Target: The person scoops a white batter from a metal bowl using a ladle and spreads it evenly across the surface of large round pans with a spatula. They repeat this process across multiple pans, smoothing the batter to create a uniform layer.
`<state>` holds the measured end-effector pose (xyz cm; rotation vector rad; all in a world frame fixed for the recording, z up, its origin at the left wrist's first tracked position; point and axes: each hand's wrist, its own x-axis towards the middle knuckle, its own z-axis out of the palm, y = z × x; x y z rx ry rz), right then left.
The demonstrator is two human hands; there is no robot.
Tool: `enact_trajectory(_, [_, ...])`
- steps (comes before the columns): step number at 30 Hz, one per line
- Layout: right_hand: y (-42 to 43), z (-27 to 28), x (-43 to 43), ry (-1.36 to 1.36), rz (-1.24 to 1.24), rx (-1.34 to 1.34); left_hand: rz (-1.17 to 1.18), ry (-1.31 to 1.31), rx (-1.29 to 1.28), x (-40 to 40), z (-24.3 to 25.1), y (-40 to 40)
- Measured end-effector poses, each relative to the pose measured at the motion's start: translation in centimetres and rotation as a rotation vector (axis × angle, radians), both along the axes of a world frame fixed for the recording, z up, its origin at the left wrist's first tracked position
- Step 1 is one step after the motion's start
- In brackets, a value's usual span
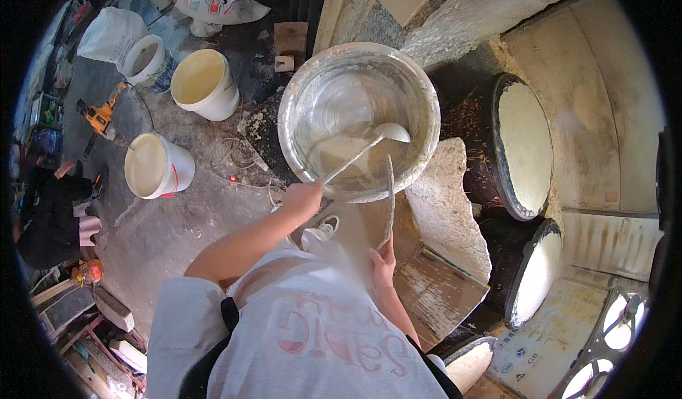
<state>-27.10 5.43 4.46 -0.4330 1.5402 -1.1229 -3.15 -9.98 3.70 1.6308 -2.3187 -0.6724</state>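
A large round metal basin (293, 149), smeared with pale residue, stands before me. My left hand (302, 203) grips the handle of a ladle (393, 132) at the basin's near rim. The ladle's bowl hangs over the inside of the basin, on the right. Lower right, my right hand (382, 263) holds a thin, pale-crusted stick (391, 196), whose far end reaches over the rim into the basin. Pale, cloudy liquid (341, 154) appears to lie in the basin's bottom; its depth I cannot tell.
Dark round drums (477, 149) with pale tops line the right, behind a crusted sheet (447, 202). At left are white buckets (184, 167), an orange power tool (101, 117), a floor cable (229, 151) and a person in dark clothes (50, 212). Sacks (221, 5) lie farther back.
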Motion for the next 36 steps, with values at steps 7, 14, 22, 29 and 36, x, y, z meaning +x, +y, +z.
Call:
enact_trajectory(7, [0.7,0.5,-0.8,-0.017,-0.016,-0.021,-0.237,-0.258,0.036,7.8,3.5,-0.5])
enact_trajectory(14, [0.8,0.5,-0.6,-0.007,0.017,-0.032,0.074,-0.348,0.226,11.7,5.4,2.7])
enact_trajectory(22, [0.6,0.5,0.0,0.029,0.065,0.016,0.189,-0.265,0.266,9.1,3.7,5.2])
enact_trajectory(29, [0.4,0.9,-0.7,-0.007,0.092,0.0,0.376,-0.089,0.298,8.3,4.1,6.9])
enact_trajectory(36, [0.8,2.4,-1.4,0.009,0.137,0.057,0.19,-0.145,0.341,12.7,9.0,4.8])
